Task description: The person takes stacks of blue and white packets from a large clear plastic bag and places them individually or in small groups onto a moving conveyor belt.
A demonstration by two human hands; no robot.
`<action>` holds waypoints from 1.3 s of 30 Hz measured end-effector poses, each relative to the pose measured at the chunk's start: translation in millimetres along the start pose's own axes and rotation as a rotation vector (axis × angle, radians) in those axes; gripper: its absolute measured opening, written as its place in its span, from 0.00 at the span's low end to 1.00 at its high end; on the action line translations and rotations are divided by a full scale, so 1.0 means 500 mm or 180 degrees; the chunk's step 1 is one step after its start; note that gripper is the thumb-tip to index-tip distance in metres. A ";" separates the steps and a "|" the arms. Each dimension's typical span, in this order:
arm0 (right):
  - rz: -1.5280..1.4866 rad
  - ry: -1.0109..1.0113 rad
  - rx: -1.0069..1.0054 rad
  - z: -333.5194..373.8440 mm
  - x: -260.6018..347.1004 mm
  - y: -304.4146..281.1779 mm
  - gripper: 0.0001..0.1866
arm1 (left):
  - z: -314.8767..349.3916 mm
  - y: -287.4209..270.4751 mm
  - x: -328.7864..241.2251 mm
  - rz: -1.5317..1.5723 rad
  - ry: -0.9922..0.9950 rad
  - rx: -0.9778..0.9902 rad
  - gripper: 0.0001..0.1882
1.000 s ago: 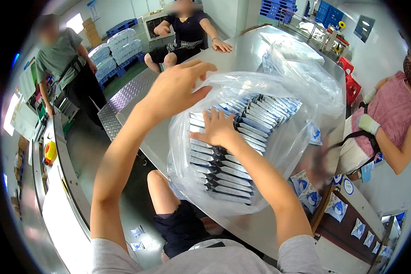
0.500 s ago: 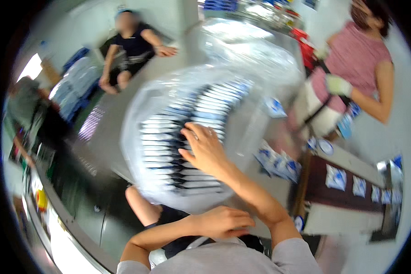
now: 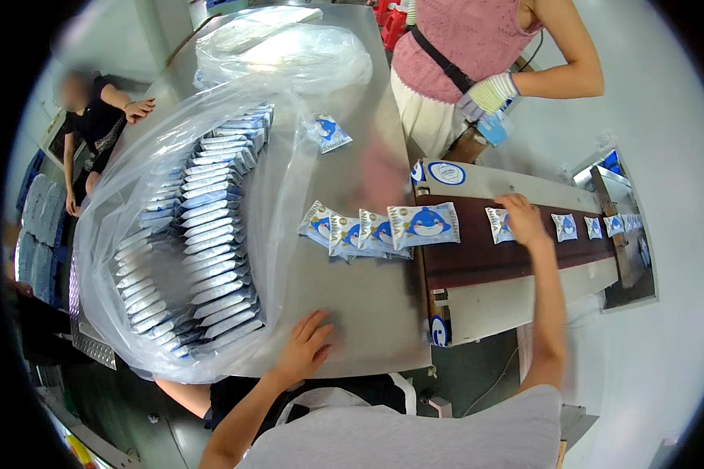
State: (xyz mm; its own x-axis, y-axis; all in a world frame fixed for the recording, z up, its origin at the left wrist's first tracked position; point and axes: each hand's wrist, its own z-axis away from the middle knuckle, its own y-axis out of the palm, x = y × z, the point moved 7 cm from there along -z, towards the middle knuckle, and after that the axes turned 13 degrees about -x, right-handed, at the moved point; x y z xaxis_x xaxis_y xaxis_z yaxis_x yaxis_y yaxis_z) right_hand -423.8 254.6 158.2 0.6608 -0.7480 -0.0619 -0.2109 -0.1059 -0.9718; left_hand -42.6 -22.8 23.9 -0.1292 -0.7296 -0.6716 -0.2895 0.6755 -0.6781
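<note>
Nearest the camera, the left hand [image 3: 303, 349] lies flat with its fingers spread on the bare steel worktop [image 3: 368, 313], holding nothing, just beside the lower edge of a large clear plastic bag [image 3: 133, 234]. The bag lies open along the left of the worktop and holds rows of flat blue-and-white sachets [image 3: 211, 234] stacked on edge, packed tight in curved lines. To the right, the right hand [image 3: 522, 220] is stretched out over the dark conveyor belt [image 3: 508, 262], its fingers bent down onto a small blue-and-white sachet [image 3: 499, 223] lying on the belt; whether it grips the sachet or only touches it cannot be told. Between the two hands, a fanned row of overlapping sachets printed with a blue cartoon whale [image 3: 379, 230] spans the join where the worktop meets the belt, touching one another. Further along the belt, toward the right, more single sachets [image 3: 594, 227] lie spaced apart. A lone sachet [image 3: 328, 133] rests on the worktop beyond the fan, near the bag's mouth. Behind it a second, bunched plastic bag [image 3: 281, 55] sits at the far end of the worktop. On the far side of the belt stands a person in a pink top, with a gloved hand [image 3: 483, 98] holding a small blue packet. At the far left another person in dark clothes sits beside the worktop
</note>
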 end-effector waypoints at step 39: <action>-0.6374 0.1280 0.0433 0.030 0.621 0.291 0.50 | -0.235 -0.057 0.053 0.3153 -0.1702 -0.2290 0.60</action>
State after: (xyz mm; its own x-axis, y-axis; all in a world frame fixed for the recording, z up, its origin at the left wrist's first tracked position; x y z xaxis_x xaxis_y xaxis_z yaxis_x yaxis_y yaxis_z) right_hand -238.6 16.8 -5.7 -0.3135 0.2517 0.9156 0.5125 -0.7669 0.3862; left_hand -149.2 -73.7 60.5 -0.2368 0.2757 -0.9316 -0.7438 0.5655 0.3564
